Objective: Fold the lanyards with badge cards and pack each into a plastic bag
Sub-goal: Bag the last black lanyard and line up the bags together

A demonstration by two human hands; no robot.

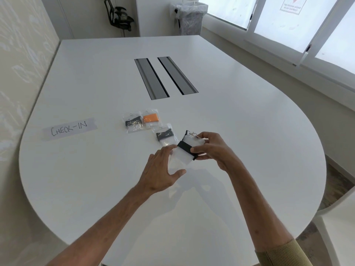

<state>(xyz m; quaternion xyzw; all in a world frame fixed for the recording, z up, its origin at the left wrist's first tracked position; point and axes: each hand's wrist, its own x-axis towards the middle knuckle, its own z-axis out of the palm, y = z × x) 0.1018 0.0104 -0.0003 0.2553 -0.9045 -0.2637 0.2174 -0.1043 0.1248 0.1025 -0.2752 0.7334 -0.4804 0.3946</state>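
Card point(194, 142) and bag point(175, 164) held together just above the desk point(96, 169).
The right hand point(213, 148) pinches the white card, thumb on the black lanyard point(184, 147) wrapped round it, fingers curled behind. The left hand point(161, 169) grips the clear bag at the card's lower end, thumb underneath; how far the card sits inside is hard to tell. Three packed bags point(164, 136) lie on the desk just beyond, right of a "CHECK-IN" label point(69, 128).

Daylight from frosted glass windows point(284, 14) floods the white oval table point(230, 121); faint shadows under left hand point(163, 169) and right hand point(213, 148); edges bow.
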